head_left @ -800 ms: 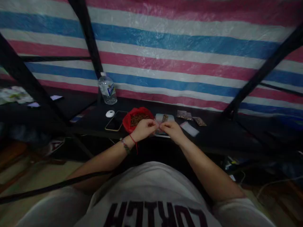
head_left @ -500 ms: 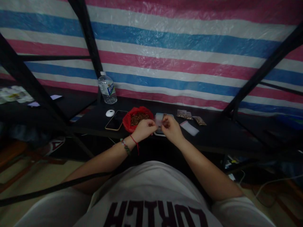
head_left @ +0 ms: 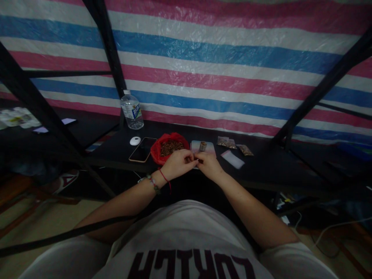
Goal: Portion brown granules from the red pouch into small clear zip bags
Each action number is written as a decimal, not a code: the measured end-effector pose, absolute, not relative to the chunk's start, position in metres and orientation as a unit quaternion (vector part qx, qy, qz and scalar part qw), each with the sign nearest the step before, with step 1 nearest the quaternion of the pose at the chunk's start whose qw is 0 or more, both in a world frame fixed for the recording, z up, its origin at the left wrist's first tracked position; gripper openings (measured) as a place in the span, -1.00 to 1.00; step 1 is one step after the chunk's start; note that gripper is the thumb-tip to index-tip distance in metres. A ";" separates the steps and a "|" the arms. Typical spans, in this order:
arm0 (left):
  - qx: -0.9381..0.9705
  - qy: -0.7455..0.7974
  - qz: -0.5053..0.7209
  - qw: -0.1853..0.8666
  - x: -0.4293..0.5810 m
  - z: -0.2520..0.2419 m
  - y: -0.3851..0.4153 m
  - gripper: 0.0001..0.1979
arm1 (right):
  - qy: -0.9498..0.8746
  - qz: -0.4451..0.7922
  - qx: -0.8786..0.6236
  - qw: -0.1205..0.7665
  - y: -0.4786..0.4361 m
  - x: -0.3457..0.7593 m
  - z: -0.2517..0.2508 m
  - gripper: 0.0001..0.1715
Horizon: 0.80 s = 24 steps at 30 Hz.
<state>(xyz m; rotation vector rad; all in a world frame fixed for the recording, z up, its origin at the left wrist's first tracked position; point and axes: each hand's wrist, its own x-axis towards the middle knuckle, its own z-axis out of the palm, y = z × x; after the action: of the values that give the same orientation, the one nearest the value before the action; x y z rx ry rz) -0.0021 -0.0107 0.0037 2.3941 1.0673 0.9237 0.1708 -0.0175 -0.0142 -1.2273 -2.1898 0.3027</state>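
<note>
Red bag (head_left: 156,150), open beside two meeting hands

Set on the black tabletop (head_left: 267,159), close to the front edge, with mouth open upward, rim crumpled and brown pieces (head_left: 171,147) heaped inside. Left hand (head_left: 179,163) at the bag's near right side, partly covering it in this view. Right hand (head_left: 209,164) over the near part of a pale flat board (head_left: 195,145). Fingertips of both hands drawn together in a pinch; whether around something thin or only against each other, cannot tell. Wrists out past the front edge, with a beaded bracelet (head_left: 154,184) on the left one.

Board just right of the bag, near edge mostly hidden by the hands. Small container (head_left: 202,146) upright on the board's far half. Behind, a band of tabletop reaching back to the striped sheet (head_left: 203,77). On the right, three small filled packets (head_left: 245,150) toward the back, a flat whitish packet (head_left: 232,159) nearer; farther right, a broad stretch of black surface running to the slanting post (head_left: 308,93). Tighter on the left: phone (head_left: 143,150) just beside the bag, then a white rounded object (head_left: 135,140), and a clear bottle (head_left: 133,111) farther back, near another post (head_left: 109,46).
</note>
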 end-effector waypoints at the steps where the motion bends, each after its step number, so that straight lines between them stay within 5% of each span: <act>1: 0.863 0.356 0.334 0.129 -0.004 0.005 -0.011 -0.71 | -0.820 0.125 -0.470 0.301 -0.017 0.171 -0.014 -0.73; 4: 0.898 0.316 0.305 0.016 -0.012 0.007 -0.007 -0.32 | -0.820 0.154 -0.460 0.305 -0.016 0.170 -0.015 -0.61; 6: 0.916 0.314 0.252 0.001 -0.016 0.007 -0.004 -0.25 | -0.825 0.169 -0.443 0.309 -0.016 0.169 -0.017 -0.63; 11: 0.929 0.298 0.218 0.027 -0.023 0.010 0.003 -0.36 | -0.812 0.215 -0.431 0.329 -0.013 0.165 -0.014 -0.70; 16: 0.861 0.368 0.344 0.074 -0.049 0.024 0.024 -0.55 | -0.795 0.121 -0.434 0.406 0.007 0.152 0.010 -0.73; 20: 0.754 0.479 0.441 0.084 -0.075 0.025 0.047 -0.51 | -0.841 0.087 -0.448 0.289 0.038 0.127 0.020 -0.68; 24: 0.728 0.546 0.402 0.098 -0.084 0.014 0.060 -0.50 | -0.887 0.120 -0.423 0.143 0.072 0.100 0.008 -0.61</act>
<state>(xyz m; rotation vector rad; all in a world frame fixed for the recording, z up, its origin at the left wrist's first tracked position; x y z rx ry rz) -0.0838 0.0604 0.0139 2.1553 1.6160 1.1897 0.0998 0.0723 0.0081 -1.2202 -2.5576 0.3468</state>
